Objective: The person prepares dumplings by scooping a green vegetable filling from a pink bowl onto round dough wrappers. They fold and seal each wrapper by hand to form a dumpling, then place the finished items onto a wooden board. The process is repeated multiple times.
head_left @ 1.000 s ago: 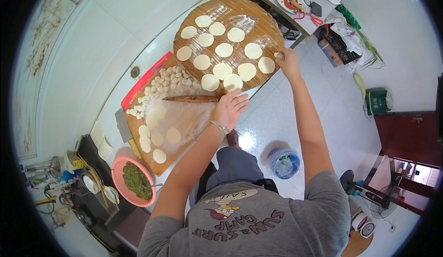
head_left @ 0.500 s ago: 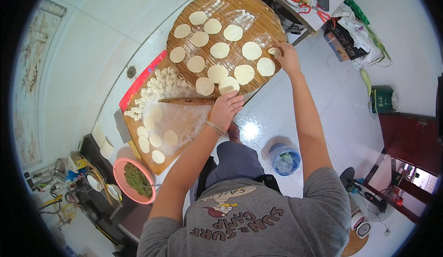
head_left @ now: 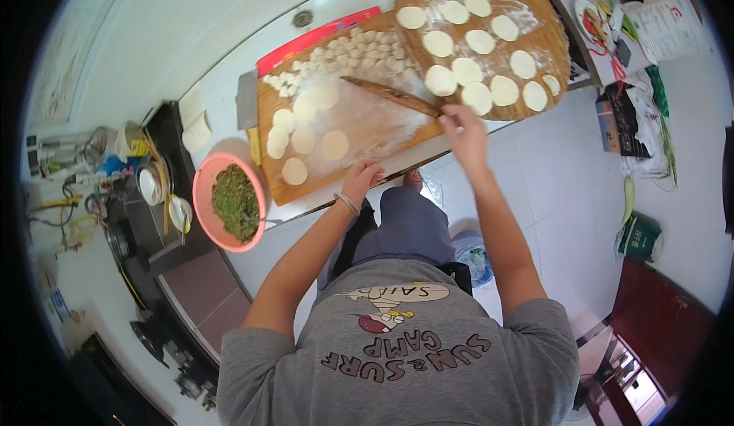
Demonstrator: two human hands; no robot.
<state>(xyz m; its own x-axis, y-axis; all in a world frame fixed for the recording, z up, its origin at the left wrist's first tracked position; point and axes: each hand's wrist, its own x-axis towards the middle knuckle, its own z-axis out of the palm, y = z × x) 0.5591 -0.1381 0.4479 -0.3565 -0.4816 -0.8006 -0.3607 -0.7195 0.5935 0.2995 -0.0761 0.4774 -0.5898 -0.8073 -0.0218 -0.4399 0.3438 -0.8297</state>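
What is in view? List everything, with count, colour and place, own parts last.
Round board: one, brown, upper right
Flat dough rounds: about fourteen, cream, on round board
Folded dough piece: one, cream, round board's right side
Rectangular board: one, light brown, centre
Dough lumps: many, cream, rectangular board's far side
Rolling pin: one, brown, on rectangular board
Cleaver: one, grey, left of rectangular board
Bowl: one, pink, left
Filling: one heap, green, in bowl
Scissors: one pair, red, upper right
Bucket: one, blue, floor
Edge clutter: uncounted, mixed
Shirt: one, grey, bottom
Left hand: one, bare, rectangular board's near edge
Right hand: one, bare, rolling pin's near end
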